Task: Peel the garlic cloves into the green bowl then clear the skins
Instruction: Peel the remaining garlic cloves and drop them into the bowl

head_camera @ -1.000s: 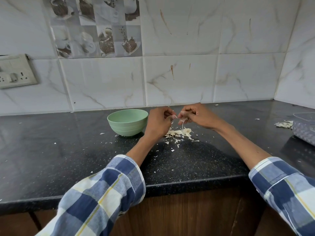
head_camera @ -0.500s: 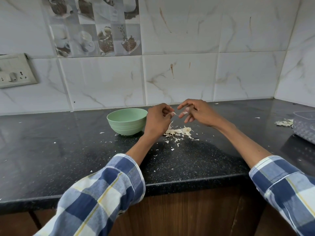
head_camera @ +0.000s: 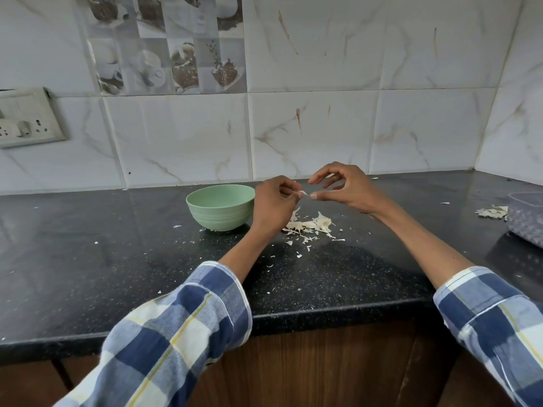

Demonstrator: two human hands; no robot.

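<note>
— Behind the counter?
— White marble-look wall tiles (head_camera: 308, 133) with brown streaks; a printed panel of coffee cups (head_camera: 167, 48) upper left; a switch and socket plate (head_camera: 28, 117) far left.
— Below?
— Black speckled countertop (head_camera: 88, 259), glossy; brown wooden cabinet fronts (head_camera: 323, 365) underneath.

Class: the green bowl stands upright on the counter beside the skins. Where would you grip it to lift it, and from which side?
Grip the green bowl by its rim on the left, thumb inside and fingers outside. It stands upright with its mouth open, and the left hand crowds its right side; the left lies free.
</note>
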